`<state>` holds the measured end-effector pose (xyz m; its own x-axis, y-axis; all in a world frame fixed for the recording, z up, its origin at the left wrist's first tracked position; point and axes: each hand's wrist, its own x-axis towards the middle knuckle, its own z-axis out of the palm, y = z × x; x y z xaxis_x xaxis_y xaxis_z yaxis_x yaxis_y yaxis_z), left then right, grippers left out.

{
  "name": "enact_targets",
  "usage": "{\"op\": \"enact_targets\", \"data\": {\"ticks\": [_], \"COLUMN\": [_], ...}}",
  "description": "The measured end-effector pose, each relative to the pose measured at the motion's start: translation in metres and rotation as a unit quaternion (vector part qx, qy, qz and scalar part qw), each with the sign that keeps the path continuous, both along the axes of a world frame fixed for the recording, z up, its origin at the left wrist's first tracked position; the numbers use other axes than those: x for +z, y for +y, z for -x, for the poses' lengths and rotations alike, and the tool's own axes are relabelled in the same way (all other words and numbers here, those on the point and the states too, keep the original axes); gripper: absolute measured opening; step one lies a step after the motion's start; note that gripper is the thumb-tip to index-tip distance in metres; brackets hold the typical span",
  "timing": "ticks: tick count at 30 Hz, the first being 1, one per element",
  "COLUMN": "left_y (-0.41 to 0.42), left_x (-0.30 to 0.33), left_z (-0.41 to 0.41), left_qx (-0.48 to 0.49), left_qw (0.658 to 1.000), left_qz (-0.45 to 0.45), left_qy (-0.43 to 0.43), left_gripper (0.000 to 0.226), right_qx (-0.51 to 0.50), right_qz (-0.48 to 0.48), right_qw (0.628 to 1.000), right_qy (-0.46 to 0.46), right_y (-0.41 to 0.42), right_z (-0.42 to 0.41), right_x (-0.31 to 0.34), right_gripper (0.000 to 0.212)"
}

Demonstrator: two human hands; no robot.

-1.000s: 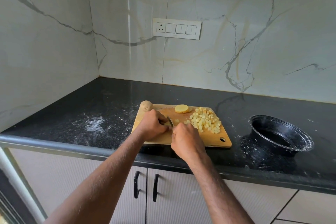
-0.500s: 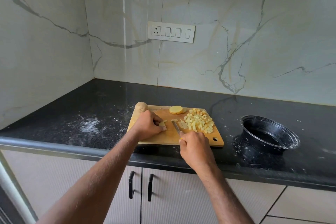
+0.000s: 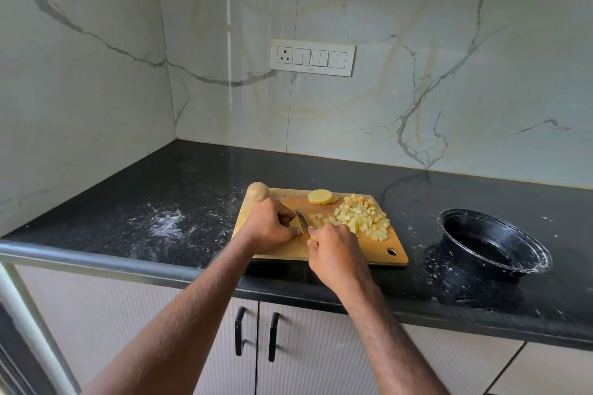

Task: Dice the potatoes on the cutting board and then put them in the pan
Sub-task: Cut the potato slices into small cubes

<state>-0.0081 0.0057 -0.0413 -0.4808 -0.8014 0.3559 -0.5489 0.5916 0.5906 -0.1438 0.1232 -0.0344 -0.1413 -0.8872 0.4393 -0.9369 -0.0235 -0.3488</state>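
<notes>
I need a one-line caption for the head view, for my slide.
Right hand cuts with a knife the potato piece under the left hand on a cutting board, beside diced potato; black pan waits right.

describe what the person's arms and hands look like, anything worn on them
Both forearms are bare as far as the frame shows, with visible hair; no sleeves in view. The left hand and right hand wear no gloves, and no watch, ring or bracelet is visible on either.

Diced potato (image 3: 362,218) on cutting board (image 3: 353,253), pan (image 3: 494,244) right, whole potato (image 3: 257,191) behind-left
</notes>
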Motion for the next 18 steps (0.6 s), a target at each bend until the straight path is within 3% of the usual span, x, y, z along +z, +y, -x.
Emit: {"op": "enact_targets", "data": {"ticks": [3,8,14,18], "left_y": [0.001,0.002,0.005,0.007], "left_x": [0.000,0.002,0.003,0.004], "left_z": [0.000,0.001,0.002,0.001], "left_qx": [0.001,0.013,0.019,0.022], "left_qw": [1.000,1.000,1.000,1.000], "left_qz": [0.009,0.009,0.006,-0.005], "left_qy": [-0.004,0.001,0.002,0.011], "left_gripper": [0.035,0.005,0.021,0.019], "right_qx": [-0.002,-0.008,-0.015,-0.033], "right_qz": [0.005,-0.023,-0.013,0.000], "right_qw": [1.000,1.000,1.000,0.999], "right_qy": [0.003,0.013,0.008,0.001], "right_y": [0.000,0.001,0.006,0.007], "right_z": [-0.003,-0.005,0.001,0.008], "right_x": [-0.001,-0.005,-0.005,-0.004], "right_gripper": [0.022,0.017,0.020,0.020]}}
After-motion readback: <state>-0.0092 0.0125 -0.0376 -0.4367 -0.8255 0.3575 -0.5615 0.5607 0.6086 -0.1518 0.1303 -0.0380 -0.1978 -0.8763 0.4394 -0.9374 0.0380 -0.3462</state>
